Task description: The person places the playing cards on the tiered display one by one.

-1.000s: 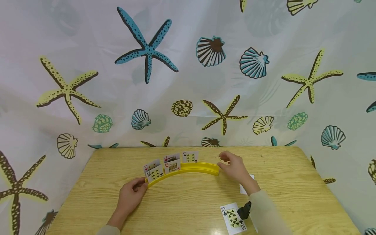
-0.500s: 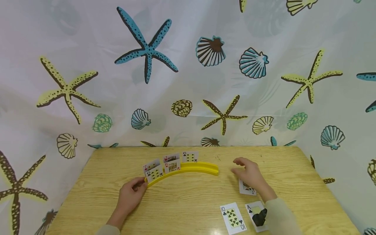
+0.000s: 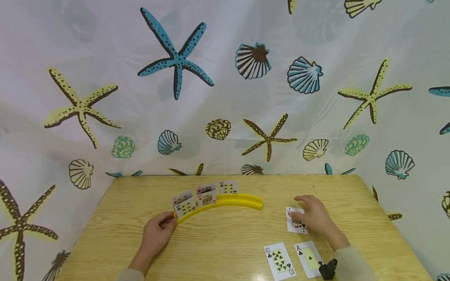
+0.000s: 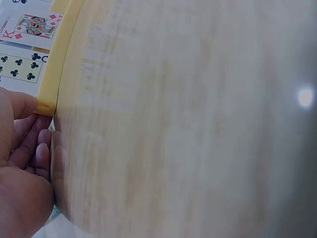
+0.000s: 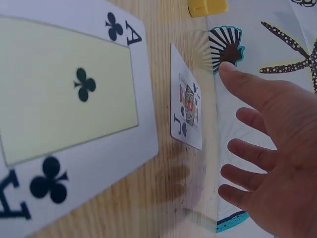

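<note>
A curved yellow card holder (image 3: 242,200) stands on the table with several playing cards upright in it, among them a king of diamonds (image 3: 206,198) and a clubs card (image 4: 20,69). My left hand (image 3: 158,231) pinches the holder's left end between thumb and fingers. My right hand (image 3: 316,216) hovers over a face-up jack (image 3: 296,228), partly covering it in the head view. In the right wrist view its fingers (image 5: 252,153) are spread and relaxed, holding nothing, and they look apart from the jack (image 5: 187,104).
A ten of clubs (image 3: 280,261) and an ace of clubs (image 3: 308,258) lie face up near the table's front. A black device (image 3: 328,269) sits at the right wrist. Behind the wooden table (image 3: 218,242) hangs a curtain (image 3: 225,97) with sea patterns.
My right hand has moved right and toward me, from the holder's right end to over the jack. The jack and ace have come into fuller view. My left hand has stayed put.
</note>
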The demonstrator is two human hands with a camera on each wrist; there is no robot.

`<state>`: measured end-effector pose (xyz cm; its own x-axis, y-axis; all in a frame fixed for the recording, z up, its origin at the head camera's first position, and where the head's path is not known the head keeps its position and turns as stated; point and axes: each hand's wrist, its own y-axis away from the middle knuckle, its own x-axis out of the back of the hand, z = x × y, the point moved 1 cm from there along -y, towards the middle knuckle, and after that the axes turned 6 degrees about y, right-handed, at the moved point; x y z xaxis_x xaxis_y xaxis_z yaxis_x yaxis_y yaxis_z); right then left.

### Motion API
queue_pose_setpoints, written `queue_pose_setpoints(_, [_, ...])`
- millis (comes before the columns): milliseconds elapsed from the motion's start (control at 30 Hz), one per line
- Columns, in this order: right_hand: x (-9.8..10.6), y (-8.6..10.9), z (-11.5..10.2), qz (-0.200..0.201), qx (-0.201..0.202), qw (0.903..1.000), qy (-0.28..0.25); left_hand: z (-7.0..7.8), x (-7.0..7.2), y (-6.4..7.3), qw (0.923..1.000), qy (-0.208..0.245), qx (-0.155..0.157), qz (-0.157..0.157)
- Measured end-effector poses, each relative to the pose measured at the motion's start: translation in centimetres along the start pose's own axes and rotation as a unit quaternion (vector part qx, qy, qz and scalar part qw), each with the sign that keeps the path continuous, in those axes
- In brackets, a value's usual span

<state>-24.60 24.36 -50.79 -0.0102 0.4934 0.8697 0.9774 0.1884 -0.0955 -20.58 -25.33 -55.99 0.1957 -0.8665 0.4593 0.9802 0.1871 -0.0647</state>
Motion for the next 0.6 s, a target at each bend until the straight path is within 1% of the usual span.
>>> queue_pose_setpoints(167, [0.3,0.6,0.9,-0.029,-0.007,0.9995,0.014,-0.1,0.0,0.0,1.0000,0.000,0.002,-0.003])
queue_pose_setpoints(367, [0.1,1.0,1.8,-0.070,-0.023,0.9965,0.040,-0.2,0.0,-0.1,1.0000,-0.002,0.002,-0.004])
queue_pose_setpoints(467, [0.0,1.1,2.1,-0.080,-0.025,0.9955,0.044,-0.2,0.0,-0.1,1.0000,-0.002,-0.001,-0.003])
queue_pose_setpoints(600, [-0.1,1.2,2.2,-0.082,-0.021,0.9950,0.054,-0.2,0.0,-0.1,1.0000,0.000,-0.002,-0.002])
